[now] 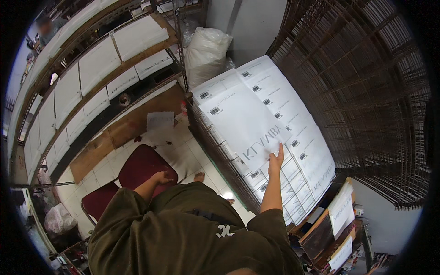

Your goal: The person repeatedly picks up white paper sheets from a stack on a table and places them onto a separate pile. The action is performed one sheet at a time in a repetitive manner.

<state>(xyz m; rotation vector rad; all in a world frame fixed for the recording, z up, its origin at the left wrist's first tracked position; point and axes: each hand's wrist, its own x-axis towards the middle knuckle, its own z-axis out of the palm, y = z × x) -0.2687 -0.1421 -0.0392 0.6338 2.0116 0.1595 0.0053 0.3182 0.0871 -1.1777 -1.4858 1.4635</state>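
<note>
A large white printed sheet (245, 123) with dark lettering and a small barcode lies over similar sheets on a wire rack (293, 176). My right hand (276, 159) is closed at this sheet's lower right corner, the thumb on the near side and a finger stretched out over the paper. More white printed sheets (286, 98) lie beneath and beyond it, in overlapping rows. To the left, my left hand (162, 178) hangs over the dark red chair (145, 166). Its fingers are loosely bent and a little apart, with nothing visible in them.
Raised wire racks (362, 78) lean up at the right. Shelves (98, 94) with stacks of white sheets run along the left. A stuffed white sack (205, 52) stands at the back. Lower right, a wooden shelf (321, 233) holds more sheets. Loose paper (160, 121) lies near the tiled floor.
</note>
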